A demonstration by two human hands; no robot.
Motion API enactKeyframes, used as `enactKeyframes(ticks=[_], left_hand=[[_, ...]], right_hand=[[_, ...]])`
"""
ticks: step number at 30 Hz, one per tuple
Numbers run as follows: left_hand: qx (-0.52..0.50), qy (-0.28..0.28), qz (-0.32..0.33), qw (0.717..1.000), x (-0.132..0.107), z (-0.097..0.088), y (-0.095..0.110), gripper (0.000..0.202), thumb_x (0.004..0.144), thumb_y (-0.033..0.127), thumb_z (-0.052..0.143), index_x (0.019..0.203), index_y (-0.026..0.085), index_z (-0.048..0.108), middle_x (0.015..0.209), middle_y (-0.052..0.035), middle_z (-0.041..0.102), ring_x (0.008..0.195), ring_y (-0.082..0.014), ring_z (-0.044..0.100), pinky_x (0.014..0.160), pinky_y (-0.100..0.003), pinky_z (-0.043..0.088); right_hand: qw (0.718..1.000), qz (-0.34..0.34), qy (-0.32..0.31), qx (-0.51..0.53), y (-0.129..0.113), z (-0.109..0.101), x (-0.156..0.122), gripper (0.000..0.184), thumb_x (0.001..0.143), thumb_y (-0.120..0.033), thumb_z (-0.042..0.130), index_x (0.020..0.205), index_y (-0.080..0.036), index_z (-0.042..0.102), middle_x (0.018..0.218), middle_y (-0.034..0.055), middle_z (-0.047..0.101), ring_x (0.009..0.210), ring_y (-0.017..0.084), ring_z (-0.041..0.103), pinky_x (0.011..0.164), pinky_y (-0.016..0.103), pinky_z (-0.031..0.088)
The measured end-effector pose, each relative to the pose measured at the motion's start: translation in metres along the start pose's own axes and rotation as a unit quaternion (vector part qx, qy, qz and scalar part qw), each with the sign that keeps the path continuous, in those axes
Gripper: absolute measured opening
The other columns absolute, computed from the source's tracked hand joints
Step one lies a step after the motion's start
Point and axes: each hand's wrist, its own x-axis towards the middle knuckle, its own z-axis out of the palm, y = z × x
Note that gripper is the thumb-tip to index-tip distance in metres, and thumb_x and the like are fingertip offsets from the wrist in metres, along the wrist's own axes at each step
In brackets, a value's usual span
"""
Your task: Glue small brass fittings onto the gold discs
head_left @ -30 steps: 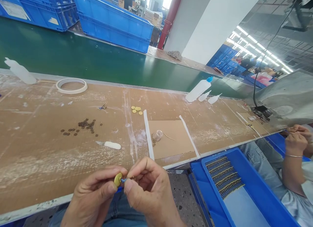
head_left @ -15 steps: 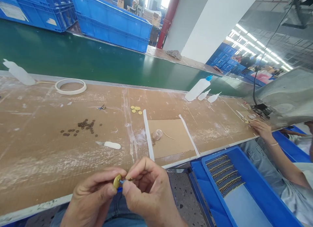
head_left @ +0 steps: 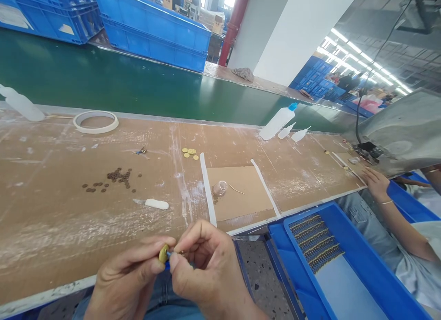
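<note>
My left hand (head_left: 129,276) pinches a small yellow disc (head_left: 163,253) between thumb and forefinger, just below the near edge of the brown worktable (head_left: 51,210). My right hand (head_left: 206,269) presses against it from the right, its fingertips closed on a thin blue-tipped part (head_left: 169,255) that meets the disc. On the table lie a scatter of dark brown discs (head_left: 115,177), a few yellow discs (head_left: 190,153), a small glass jar (head_left: 219,188) on a cardboard sheet, and a white-handled tool (head_left: 153,203).
A blue tray (head_left: 347,283) with rows of small parts stands at my right. Another person's hand (head_left: 377,184) rests on the table's right end. White squeeze bottles (head_left: 277,122), a tape roll (head_left: 95,121), a green conveyor belt (head_left: 120,86) and blue crates (head_left: 155,30) lie beyond.
My hands stay together on the disc, shifting slightly left. The other person's hand moved from near their body out onto the table, then drew back a little.
</note>
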Motion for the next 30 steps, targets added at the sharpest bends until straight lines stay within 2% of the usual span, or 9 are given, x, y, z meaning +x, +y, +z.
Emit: enactKeyframes(ticks=[5,8,12,18,25,30], left_hand=[[0.026,-0.058,0.060,0.996,0.002,-0.008,-0.004,0.024,0.050,0.039,0.095,0.064,0.027,0.080,0.078,-0.0084,0.080,0.073,-0.0241,0.076,0.065,-0.025,0.063],[0.035,-0.095,0.095,0.990,0.004,-0.012,-0.005,0.019,0.055,0.036,0.094,0.068,0.029,0.081,0.078,-0.0080,0.080,0.074,-0.0259,0.076,0.067,-0.030,0.065],[0.039,-0.114,0.139,0.983,0.004,-0.011,-0.006,0.017,0.058,0.034,0.093,0.069,0.029,0.081,0.076,-0.0068,0.080,0.071,-0.0242,0.076,0.065,-0.028,0.065],[0.044,-0.096,0.133,0.985,0.003,-0.007,-0.010,0.014,0.063,0.035,0.091,0.071,0.030,0.082,0.084,-0.0046,0.081,0.075,-0.0228,0.076,0.072,-0.028,0.064],[0.042,-0.085,0.185,0.978,0.008,-0.008,-0.015,0.013,0.065,0.034,0.090,0.074,0.030,0.082,0.085,-0.0051,0.081,0.075,-0.0241,0.077,0.074,-0.029,0.064],[0.037,-0.075,0.206,0.975,0.010,-0.013,-0.021,0.015,0.064,0.033,0.090,0.074,0.028,0.082,0.087,-0.0062,0.081,0.080,-0.0248,0.077,0.079,-0.029,0.063]], right_hand=[[0.993,0.096,-0.068,-0.023,-0.021,-0.007,0.002,0.016,0.054,-0.020,0.068,0.061,-0.018,0.054,0.055,-0.0049,0.058,0.052,0.006,0.048,0.050,0.017,0.036],[0.987,0.127,-0.093,-0.007,-0.026,-0.011,0.003,0.016,0.054,-0.018,0.067,0.063,-0.018,0.054,0.056,-0.0054,0.061,0.053,0.006,0.051,0.052,0.017,0.038],[0.984,0.147,-0.097,0.000,-0.026,-0.012,0.005,0.019,0.053,-0.016,0.072,0.064,-0.018,0.056,0.057,-0.0061,0.062,0.055,0.006,0.053,0.054,0.017,0.038],[0.984,0.157,-0.080,0.015,-0.026,-0.010,0.009,0.034,0.046,-0.020,0.086,0.061,-0.017,0.056,0.057,-0.0050,0.064,0.059,0.008,0.057,0.060,0.019,0.041],[0.993,0.101,-0.066,-0.016,-0.010,-0.009,0.013,0.022,0.054,-0.021,0.075,0.064,-0.018,0.055,0.058,-0.0039,0.062,0.055,0.008,0.053,0.055,0.020,0.038],[0.993,0.092,-0.065,-0.037,-0.006,-0.007,0.014,0.020,0.055,-0.025,0.070,0.064,-0.018,0.054,0.055,-0.0048,0.057,0.050,0.007,0.047,0.050,0.020,0.034]])
